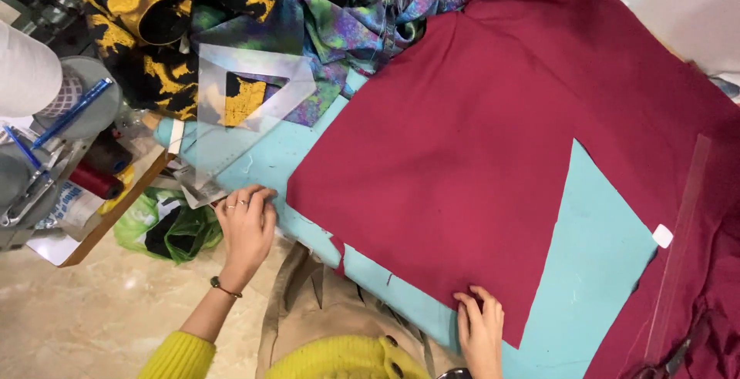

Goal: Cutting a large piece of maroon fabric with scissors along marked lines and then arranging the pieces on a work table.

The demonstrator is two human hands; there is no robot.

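Left hand [247,221] lies flat by clear plastic triangle [231,129]; right hand [482,325], fingers spread, presses smooth maroon cloth [462,148] on turquoise desk [593,256]

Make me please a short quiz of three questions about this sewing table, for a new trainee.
1. True or false: the right hand presses on the dark red cloth.
2. Which thing lies nearest the left hand?
A. clear triangle ruler
B. scissors
C. long clear ruler
3. Fill in: under the red cloth lies a light ____ sheet.

Key: 1 true; 2 A; 3 blue.
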